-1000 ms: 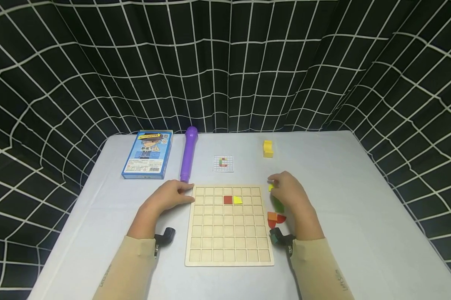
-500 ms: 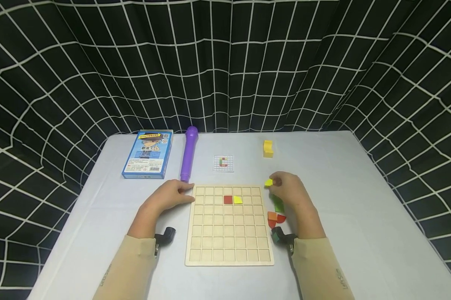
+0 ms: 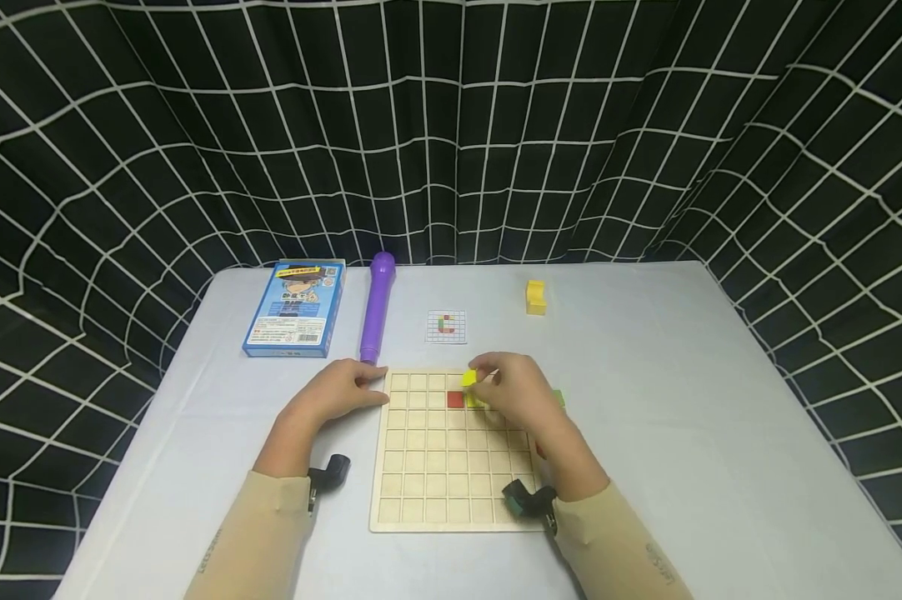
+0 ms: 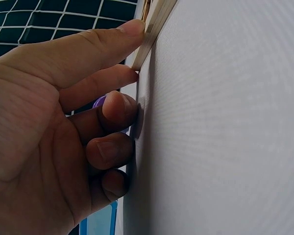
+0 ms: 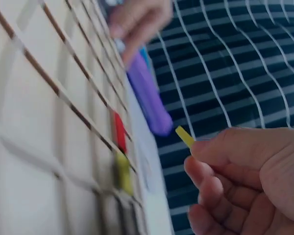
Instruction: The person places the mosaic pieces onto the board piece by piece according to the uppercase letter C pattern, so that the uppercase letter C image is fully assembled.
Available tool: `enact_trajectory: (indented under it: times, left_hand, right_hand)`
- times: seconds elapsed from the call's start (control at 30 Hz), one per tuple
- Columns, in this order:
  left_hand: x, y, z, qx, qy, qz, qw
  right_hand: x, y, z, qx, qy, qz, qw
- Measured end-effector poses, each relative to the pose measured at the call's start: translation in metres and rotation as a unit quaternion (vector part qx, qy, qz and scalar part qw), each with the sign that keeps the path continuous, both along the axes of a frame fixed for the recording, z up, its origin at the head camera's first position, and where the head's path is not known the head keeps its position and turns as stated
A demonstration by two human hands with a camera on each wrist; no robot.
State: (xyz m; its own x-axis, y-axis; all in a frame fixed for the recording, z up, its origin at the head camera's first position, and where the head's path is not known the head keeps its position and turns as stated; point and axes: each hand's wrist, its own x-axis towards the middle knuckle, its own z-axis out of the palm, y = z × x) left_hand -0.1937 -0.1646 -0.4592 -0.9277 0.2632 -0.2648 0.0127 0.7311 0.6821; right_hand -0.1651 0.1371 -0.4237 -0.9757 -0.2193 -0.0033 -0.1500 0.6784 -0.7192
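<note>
A black curtain with white grid lines (image 3: 451, 121) hangs behind the white cloth-covered desk (image 3: 691, 375). I have the right hand (image 3: 517, 388) pinching a thin, flat yellow tile (image 3: 469, 378) just above the pale wooden gridded board (image 3: 425, 462), about midway between the desk's left and right edges. I judge the tile light, stiff, hardly fragile, perhaps slick-faced; opposite edges, between thumb and forefinger, look the surest hold. The left hand (image 3: 340, 390) rests its thumb and a fingertip against the board's side facing the desk's left edge, not wrapped round it.
</note>
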Motion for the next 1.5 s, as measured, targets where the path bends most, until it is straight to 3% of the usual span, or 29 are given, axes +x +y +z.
enact_trajectory:
  times: [0.17, 0.5, 0.67, 1.0, 1.27, 1.5]
  left_hand:
    - [-0.001, -0.001, 0.000, -0.005, 0.001, 0.001, 1.0000]
    - [-0.001, 0.001, 0.000, -0.003, -0.003, 0.005, 1.0000]
    - [-0.001, 0.002, -0.001, -0.006, 0.000, 0.005, 1.0000]
    - [-0.001, 0.001, -0.001, -0.005, -0.005, 0.009, 0.9999]
    - [-0.001, 0.002, 0.000, -0.007, -0.005, 0.007, 0.9999]
    - [0.000, 0.002, 0.002, -0.009, -0.007, 0.006, 0.9999]
  right_hand:
    - [0.006, -0.027, -0.012, 0.018, 0.027, 0.028, 0.999]
    - [0.007, -0.046, -0.034, 0.086, 0.050, 0.026, 0.995]
    - [0.007, -0.045, -0.035, 0.108, 0.042, 0.020, 0.993]
    - [0.007, -0.043, -0.030, 0.105, 0.027, 0.022, 0.994]
    - [0.002, -0.010, -0.005, 0.042, -0.005, -0.025, 0.999]
    - [-0.009, 0.042, 0.007, 0.051, -0.074, -0.051, 0.995]
